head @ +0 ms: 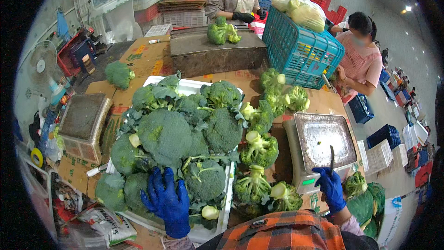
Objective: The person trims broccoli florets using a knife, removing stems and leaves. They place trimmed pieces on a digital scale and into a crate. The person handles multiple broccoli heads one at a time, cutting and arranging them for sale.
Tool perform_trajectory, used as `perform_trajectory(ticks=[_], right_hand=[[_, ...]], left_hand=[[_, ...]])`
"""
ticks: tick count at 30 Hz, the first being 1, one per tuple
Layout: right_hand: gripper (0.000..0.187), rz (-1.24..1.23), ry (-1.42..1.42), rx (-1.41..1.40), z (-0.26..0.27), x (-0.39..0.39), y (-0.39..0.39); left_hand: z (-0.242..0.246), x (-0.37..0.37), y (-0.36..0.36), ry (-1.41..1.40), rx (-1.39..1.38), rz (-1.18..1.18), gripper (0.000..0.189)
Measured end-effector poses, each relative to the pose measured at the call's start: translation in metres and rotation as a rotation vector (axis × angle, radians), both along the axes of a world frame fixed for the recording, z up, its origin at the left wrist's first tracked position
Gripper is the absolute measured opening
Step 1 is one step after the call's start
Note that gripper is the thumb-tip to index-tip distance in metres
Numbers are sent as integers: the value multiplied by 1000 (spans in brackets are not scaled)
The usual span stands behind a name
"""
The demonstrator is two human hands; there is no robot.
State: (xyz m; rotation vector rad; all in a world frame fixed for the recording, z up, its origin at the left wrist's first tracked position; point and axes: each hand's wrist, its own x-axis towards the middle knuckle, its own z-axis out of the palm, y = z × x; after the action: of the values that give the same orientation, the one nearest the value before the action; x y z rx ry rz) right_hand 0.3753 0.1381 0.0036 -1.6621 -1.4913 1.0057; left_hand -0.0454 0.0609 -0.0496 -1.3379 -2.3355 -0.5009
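My left hand (166, 201), in a blue glove, lies with fingers apart on broccoli at the near side of a heaped white foam box (229, 194). A large broccoli head (164, 135) sits on top of the heap. My right hand (329, 187), gloved in blue too, grips a knife (332, 156) whose narrow dark blade points up. That hand is at the front edge of a weighing scale (324, 142) with a metal pan and a lit green display. Trimmed broccoli heads (258, 149) with pale cut stems form a row between box and scale.
Cardboard (319, 100) covers the table. A second scale (85, 118) stands left, near a white-handled tool (96, 170). A metal platform (218, 52) bearing broccoli and a teal crate (305, 48) stand beyond. Two people (236, 0) work across the table. Large green leaves (360, 205) lie at right.
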Motion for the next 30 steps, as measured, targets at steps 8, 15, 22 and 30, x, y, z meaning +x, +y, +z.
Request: perform_trajectory(ticks=[8,15,22,30], right_hand=[[28,651,92,-45,39,-123,165],[15,961,-457,758,60,-257,392],[23,819,-165,336,32,-284,438],[23,839,-168,397,36,-263,443]], left_hand=[[-3,-3,-4,-34,-7,-42,45],[-4,-5,-8,-60,45,-84,45],[-9,-7,-8,-54,53,-91,46],[-9,-6,-7,-46,47,-82,46]])
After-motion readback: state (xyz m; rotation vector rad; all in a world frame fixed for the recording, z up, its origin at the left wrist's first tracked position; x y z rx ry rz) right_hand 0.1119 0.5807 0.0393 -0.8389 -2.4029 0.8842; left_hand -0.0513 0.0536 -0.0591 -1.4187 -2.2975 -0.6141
